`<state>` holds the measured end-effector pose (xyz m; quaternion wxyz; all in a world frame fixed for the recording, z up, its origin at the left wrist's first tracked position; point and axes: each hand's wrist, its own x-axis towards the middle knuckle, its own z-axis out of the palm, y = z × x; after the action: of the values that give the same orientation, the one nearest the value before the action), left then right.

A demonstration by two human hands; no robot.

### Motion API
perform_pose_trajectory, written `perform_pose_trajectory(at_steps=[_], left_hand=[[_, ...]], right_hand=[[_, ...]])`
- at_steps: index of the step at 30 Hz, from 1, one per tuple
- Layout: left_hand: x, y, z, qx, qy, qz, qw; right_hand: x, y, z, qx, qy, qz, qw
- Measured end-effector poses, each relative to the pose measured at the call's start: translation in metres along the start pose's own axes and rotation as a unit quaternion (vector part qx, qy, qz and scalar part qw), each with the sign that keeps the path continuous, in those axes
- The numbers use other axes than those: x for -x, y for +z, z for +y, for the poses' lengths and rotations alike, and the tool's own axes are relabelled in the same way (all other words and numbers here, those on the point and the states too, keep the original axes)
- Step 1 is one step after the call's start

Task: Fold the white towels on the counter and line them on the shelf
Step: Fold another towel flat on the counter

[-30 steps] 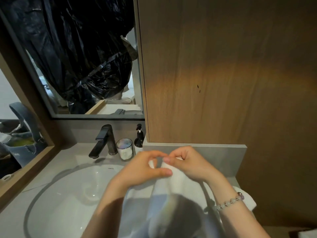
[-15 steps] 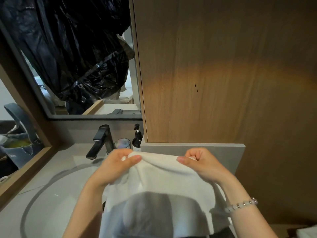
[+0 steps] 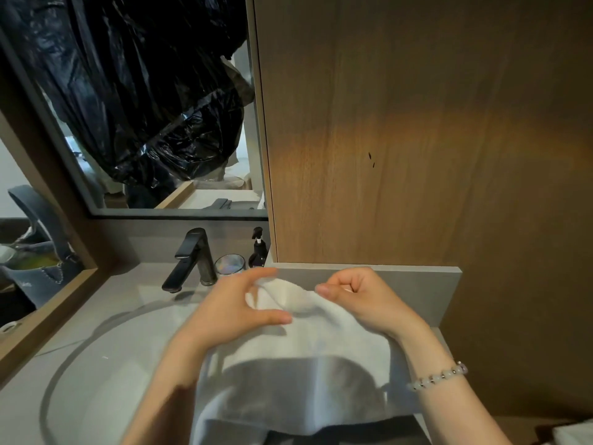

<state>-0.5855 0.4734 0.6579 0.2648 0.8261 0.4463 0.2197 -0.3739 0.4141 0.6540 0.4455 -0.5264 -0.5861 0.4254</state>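
A white towel (image 3: 321,345) is held up over the right half of the bench (image 3: 128,292), just right of the round basin (image 3: 106,364). Its upper edge is bunched between the two hands and the rest hangs down toward the bench's near edge.

The right hand (image 3: 362,300) has its fingers curled in with the thumb against them, pinching the towel's upper edge; a beaded bracelet (image 3: 439,377) sits on that wrist. The left hand (image 3: 237,311) is spread in a loose C. Its thumb lies flat on the cloth, and its fingers arch over the top edge with a gap showing towel between them. The fingers are blurred and do not seem to close on anything.

Along the bench's far edge stand a black faucet (image 3: 192,256), a small glass tumbler (image 3: 229,264) just right of it, and a dark pump bottle (image 3: 258,248) at the far right corner, against a wooden panel (image 3: 417,123). A low grey ledge (image 3: 417,285) runs along the foot of that panel, behind the hands.

A mirror (image 3: 154,107) above the faucet reflects crumpled black plastic. A blue bag (image 3: 38,252) sits beyond the bench's left edge. Another piece of white cloth (image 3: 574,433) shows at the lower right, off the bench.
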Motion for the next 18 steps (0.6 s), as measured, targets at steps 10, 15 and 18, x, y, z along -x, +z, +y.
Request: perform_pose_trajectory(at_steps=[10, 15, 18], left_hand=[[-0.007, 0.036, 0.017, 0.130, 0.044, -0.075, 0.988], [-0.004, 0.015, -0.003, 0.178, 0.009, -0.054, 0.983], [-0.002, 0.001, -0.021, 0.183, -0.017, -0.036, 0.982]], right_hand=[[0.001, 0.004, 0.004, -0.010, 0.004, -0.014, 1.000], [0.010, -0.016, 0.006, 0.067, 0.054, -0.002, 0.996], [0.016, -0.029, 0.006, 0.076, 0.063, 0.007, 0.995]])
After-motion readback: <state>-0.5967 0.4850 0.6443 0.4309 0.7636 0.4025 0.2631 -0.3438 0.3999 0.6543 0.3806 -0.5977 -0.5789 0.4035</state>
